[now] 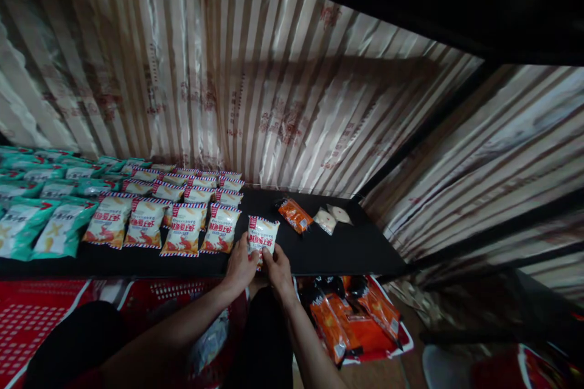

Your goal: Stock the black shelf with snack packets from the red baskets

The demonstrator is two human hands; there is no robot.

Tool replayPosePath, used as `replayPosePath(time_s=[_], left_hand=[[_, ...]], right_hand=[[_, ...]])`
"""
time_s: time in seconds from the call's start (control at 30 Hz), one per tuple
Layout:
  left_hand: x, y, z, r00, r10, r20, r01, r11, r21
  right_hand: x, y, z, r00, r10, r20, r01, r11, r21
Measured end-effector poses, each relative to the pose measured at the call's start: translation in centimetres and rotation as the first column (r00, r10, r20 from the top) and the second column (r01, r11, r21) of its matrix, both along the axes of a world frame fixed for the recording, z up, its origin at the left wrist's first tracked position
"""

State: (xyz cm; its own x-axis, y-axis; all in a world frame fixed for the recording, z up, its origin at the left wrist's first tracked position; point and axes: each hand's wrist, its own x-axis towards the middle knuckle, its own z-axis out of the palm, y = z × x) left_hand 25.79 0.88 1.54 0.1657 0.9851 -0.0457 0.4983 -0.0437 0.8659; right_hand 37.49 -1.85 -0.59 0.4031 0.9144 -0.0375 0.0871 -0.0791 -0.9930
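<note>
Both my hands hold one small white snack bag (263, 232) with red lettering and a striped edge, near the front edge of the black shelf (337, 252). My left hand (241, 262) grips its lower left side, and my right hand (277, 268) has the lower right side, thumbs on the front. The bag stands roughly upright. Just to its left are rows of matching snack bags (222, 228). Farther left stand several green-and-white snack bags (64, 228).
Right of my hands, an orange packet (295, 215) and two clear-wrapped round pale items (332, 217) lie on the shelf. Below are a red basket of orange packets (365, 319) and another red basket (41, 322). A striped curtain (274, 91) hangs behind; a dark frame bar (424, 121) slants at right.
</note>
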Motion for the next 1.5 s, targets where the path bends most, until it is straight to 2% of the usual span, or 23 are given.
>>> replayPosePath(time_s=[0.13, 0.33, 0.5, 0.7, 0.97, 1.3, 1.5], left_hand=[[1.8, 2.0, -0.1, 0.999, 0.045, -0.020, -0.044, 0.998, 0.054], [3.7, 5.3, -0.1, 0.995, 0.096, -0.014, -0.094, 0.991, 0.091], [5.1, 8.8, -0.2, 0.989, 0.127, -0.071, -0.117, 0.984, 0.131], [6.5, 12.4, 0.3, 0.978, 0.187, -0.095, -0.176, 0.977, 0.117], [8.7, 14.7, -0.6, 0.965, 0.247, -0.088, -0.240, 0.967, 0.085], [8.8, 16.5, 0.4, 0.955, 0.250, -0.162, -0.245, 0.968, 0.053], [9.0, 17.3, -0.3, 0.950, 0.273, -0.154, -0.270, 0.962, 0.046]], right_hand=[[1.2, 3.4, -0.2, 0.996, -0.042, 0.084, 0.042, 0.999, -0.001], [2.1, 8.3, -0.7, 0.996, -0.063, 0.065, 0.059, 0.996, 0.067], [2.8, 12.6, -0.4, 0.988, -0.052, 0.148, 0.041, 0.996, 0.076], [3.1, 16.7, -0.1, 0.990, 0.001, 0.141, -0.018, 0.992, 0.123], [4.0, 19.9, -0.7, 0.973, -0.020, 0.229, -0.005, 0.994, 0.106], [4.3, 22.6, -1.4, 0.958, -0.040, 0.282, 0.010, 0.994, 0.106], [4.3, 23.6, -1.6, 0.945, -0.027, 0.325, 0.011, 0.999, 0.051]])
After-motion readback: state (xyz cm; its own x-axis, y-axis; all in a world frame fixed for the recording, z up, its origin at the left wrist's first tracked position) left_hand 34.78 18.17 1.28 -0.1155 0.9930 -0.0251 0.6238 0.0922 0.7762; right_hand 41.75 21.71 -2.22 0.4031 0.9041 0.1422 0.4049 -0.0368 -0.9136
